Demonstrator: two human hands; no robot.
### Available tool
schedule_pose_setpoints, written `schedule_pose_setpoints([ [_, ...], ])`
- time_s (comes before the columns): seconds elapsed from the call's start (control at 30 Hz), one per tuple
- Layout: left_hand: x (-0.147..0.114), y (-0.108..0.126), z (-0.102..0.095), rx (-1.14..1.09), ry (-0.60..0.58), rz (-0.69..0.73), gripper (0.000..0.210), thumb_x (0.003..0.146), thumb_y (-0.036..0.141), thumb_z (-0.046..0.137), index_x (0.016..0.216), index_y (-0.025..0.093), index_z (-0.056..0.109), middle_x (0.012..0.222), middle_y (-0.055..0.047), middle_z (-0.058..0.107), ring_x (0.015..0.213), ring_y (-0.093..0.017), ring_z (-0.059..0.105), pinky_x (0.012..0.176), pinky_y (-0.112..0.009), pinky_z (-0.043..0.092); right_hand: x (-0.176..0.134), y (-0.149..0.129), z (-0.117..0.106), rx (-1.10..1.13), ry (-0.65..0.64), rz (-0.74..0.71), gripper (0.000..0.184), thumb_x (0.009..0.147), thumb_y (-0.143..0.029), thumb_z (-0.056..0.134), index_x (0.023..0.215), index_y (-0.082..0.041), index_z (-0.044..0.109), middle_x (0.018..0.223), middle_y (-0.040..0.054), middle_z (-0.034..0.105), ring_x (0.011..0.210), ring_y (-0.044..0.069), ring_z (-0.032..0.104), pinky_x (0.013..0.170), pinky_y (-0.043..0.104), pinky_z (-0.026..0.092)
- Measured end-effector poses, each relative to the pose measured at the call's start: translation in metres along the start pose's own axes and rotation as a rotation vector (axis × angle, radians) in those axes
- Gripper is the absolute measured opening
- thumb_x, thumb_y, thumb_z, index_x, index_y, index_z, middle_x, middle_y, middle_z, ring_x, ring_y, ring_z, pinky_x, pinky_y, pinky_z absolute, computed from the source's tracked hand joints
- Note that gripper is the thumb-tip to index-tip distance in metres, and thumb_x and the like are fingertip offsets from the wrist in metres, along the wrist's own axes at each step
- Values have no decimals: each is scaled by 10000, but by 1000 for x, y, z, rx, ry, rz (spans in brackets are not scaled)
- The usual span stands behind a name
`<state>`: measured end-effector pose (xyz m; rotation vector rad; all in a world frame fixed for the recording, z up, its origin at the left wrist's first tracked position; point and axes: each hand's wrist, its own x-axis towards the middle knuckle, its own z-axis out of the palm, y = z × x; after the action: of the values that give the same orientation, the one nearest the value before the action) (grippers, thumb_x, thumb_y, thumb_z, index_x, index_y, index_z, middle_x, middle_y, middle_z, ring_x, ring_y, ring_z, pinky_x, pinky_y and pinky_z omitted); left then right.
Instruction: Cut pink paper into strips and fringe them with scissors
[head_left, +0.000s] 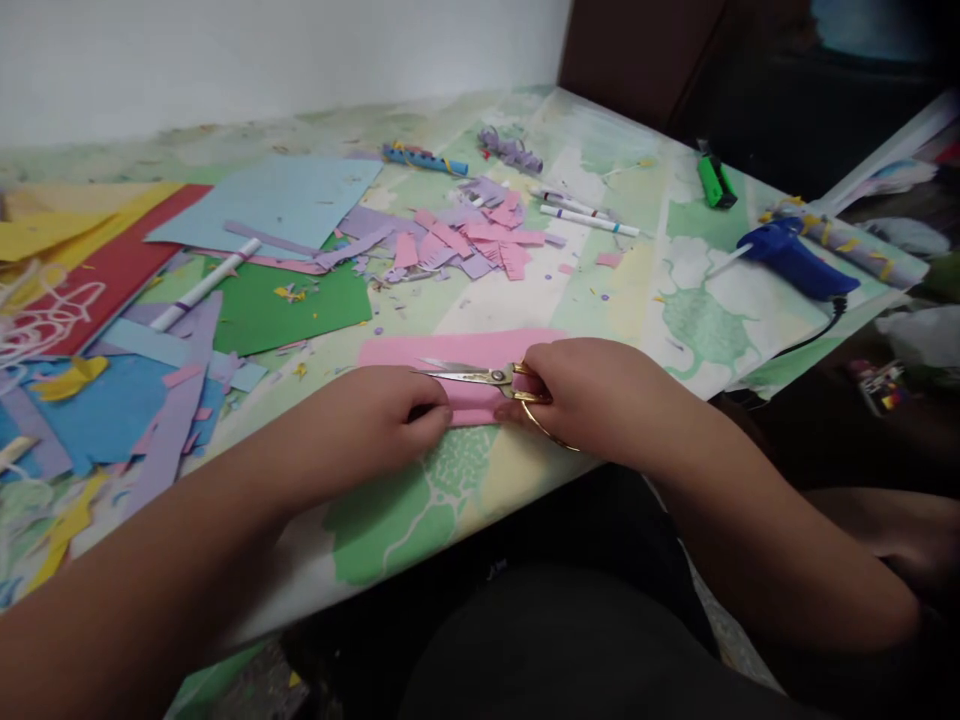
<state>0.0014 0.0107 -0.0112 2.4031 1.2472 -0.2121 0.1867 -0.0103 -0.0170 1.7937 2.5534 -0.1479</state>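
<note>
A pink sheet of paper (457, 348) lies near the table's front edge, its near edge folded up. At its left end my left hand (375, 415) is closed, thumb pressing on the fold. My right hand (592, 395) grips gold-handled scissors (495, 377) and also touches the fold with its fingertips. The silver blades point left across the paper, slightly apart, toward my left hand. Some fingers of both hands are hidden under or behind the paper and knuckles.
Pink and purple paper scraps (472, 235) lie beyond the sheet. Coloured sheets, including green (292, 305) and light blue (277, 200), cover the left side. A blue glue gun (799, 260) with its cord rests at right, near markers (589, 220) and a green lighter (716, 182).
</note>
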Motion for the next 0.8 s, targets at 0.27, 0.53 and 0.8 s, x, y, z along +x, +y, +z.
schedule_pose_setpoints([
  [0.27,-5,-1,4,27,27,-52,310,710,372,307,594,186,527,562,14,521,491,-101,427,455,-226,277,11,1,-1,54,-32,-63,399,643,-572,381,640,-192,501,597,9,525,471,98,388,414,212,192],
  [0.53,-8,-3,10,125,135,-84,339,708,428,308,578,200,523,542,1,519,470,-108,424,427,-236,264,18,2,0,74,-70,-36,390,633,-563,408,658,-193,529,620,28,531,519,120,420,438,223,213],
  [0.8,-12,-1,8,60,147,-82,275,705,416,339,672,205,513,611,4,532,503,-111,429,439,-228,272,19,-2,-1,60,-99,-34,438,617,-596,394,673,-187,540,587,33,516,504,122,422,432,228,219],
])
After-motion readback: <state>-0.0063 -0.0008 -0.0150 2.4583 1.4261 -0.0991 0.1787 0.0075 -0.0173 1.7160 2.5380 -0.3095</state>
